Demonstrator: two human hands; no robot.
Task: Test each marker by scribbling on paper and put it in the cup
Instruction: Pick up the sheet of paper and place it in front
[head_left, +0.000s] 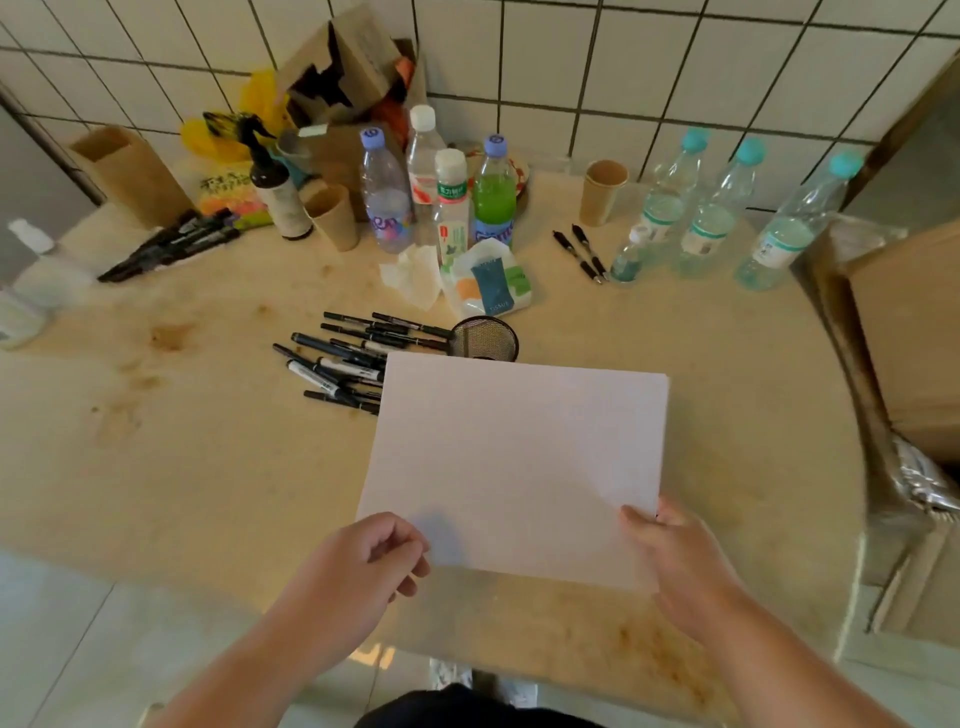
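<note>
Paper (514, 467), one blank white sheet, is held over a stained beige countertop (208, 467) by two hands. The left hand (363, 561) pinches the sheet's near left corner with curled fingers; the right hand (675, 556) grips the near right corner, thumb on top. A loose pile of black markers (348, 358) lies on the counter just beyond the sheet's far left corner, beside a black mesh cup (485, 338) partly hidden by the sheet's far edge. Plastic bottles (441, 197) stand further back by the tiled wall.
</note>
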